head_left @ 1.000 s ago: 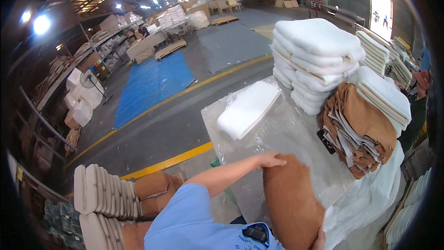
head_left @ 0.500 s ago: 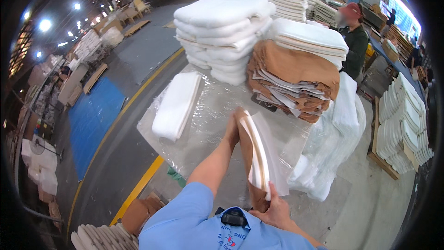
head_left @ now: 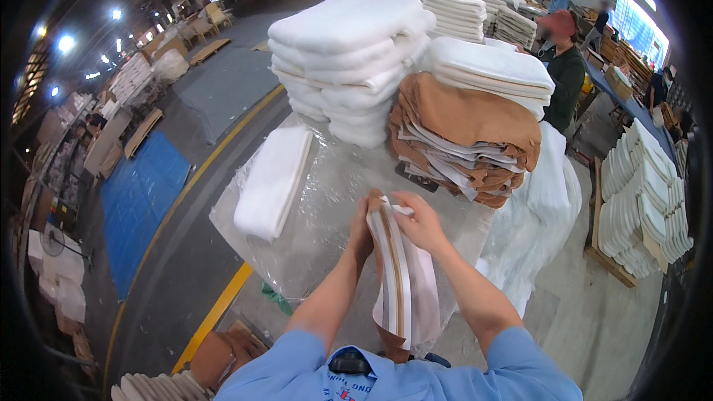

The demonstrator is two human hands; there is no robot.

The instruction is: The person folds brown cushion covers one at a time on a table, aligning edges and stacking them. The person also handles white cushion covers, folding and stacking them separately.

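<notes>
Upright in front of me is a brown cushion cover [head_left: 380,267], edge up, with white layers and a tan strip running along its length. My left hand [head_left: 361,229] is closed round its far end from the left side. At the same end, my right hand [head_left: 420,224] pinches a small white bit of padding [head_left: 402,209] that sticks out by the opening. A thin, pale, see-through sheet [head_left: 425,282] hangs along the cover's right side. Below is a table covered in clear plastic [head_left: 319,208], and a folded white pad [head_left: 273,182] lies on it to the left.
Tall white padding stacks [head_left: 345,52] and a pile of brown covers [head_left: 468,122] stand at the table's far side. Plastic-wrapped white material [head_left: 535,208] bulges at the right. A person in a red cap [head_left: 566,67] stands beyond. White pads [head_left: 642,200] sit on a pallet at far right.
My right hand has moved from the cover's near end to its far end and now pinches white padding there. The cover has turned slightly, its near end shifting left.
</notes>
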